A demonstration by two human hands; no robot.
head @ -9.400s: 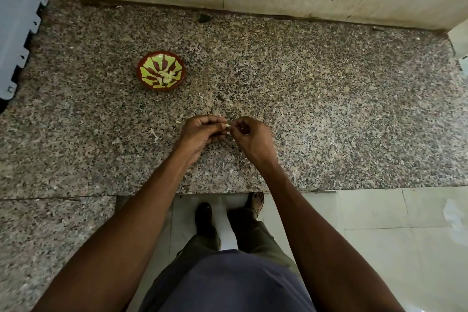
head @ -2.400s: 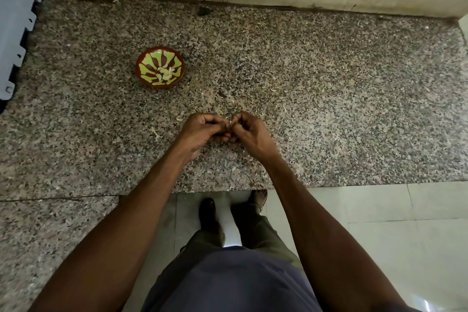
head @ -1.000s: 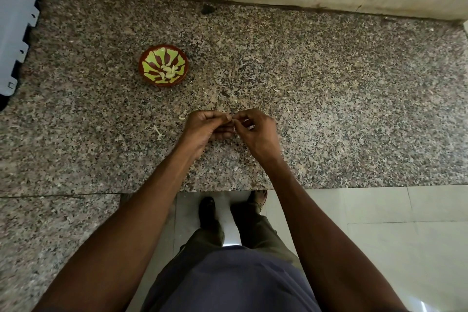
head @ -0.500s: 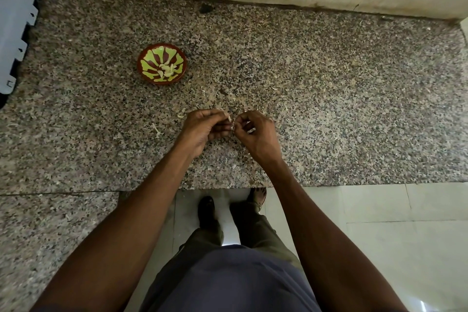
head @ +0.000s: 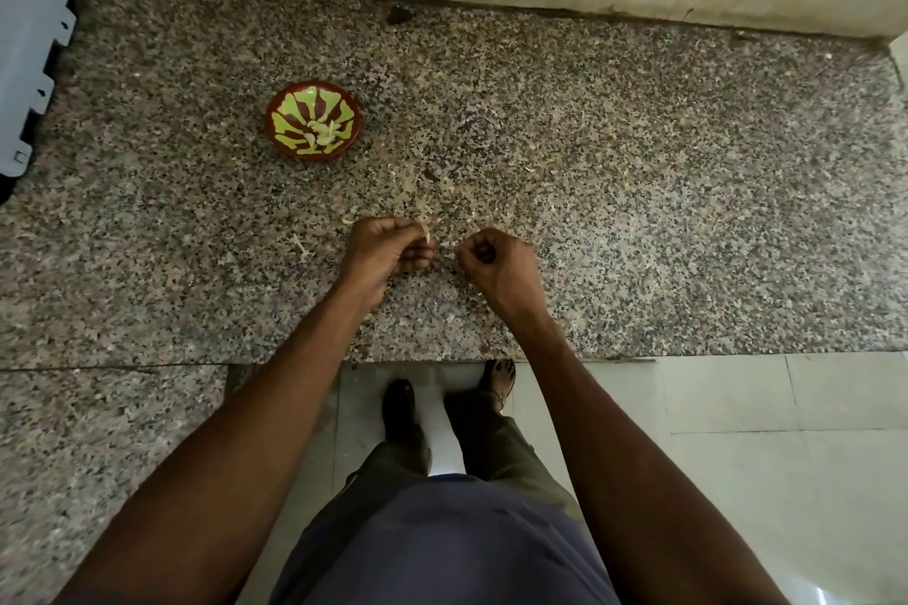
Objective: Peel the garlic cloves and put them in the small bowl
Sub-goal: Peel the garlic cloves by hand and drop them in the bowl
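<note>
Over the speckled pink-grey granite counter point(head: 638, 192), the left hand point(head: 388, 255) has its fingers curled, the tips pinching a small pale garlic clove point(head: 431, 237). Just right of those fingertips, the right hand point(head: 496, 265) is closed in a loose fist, pinching a thin pale scrap of skin point(head: 448, 244). Beyond and left of the left fingers, well apart, sits the small round red-and-green patterned bowl point(head: 282, 113) holding peeled pale cloves point(head: 322, 133).
</note>
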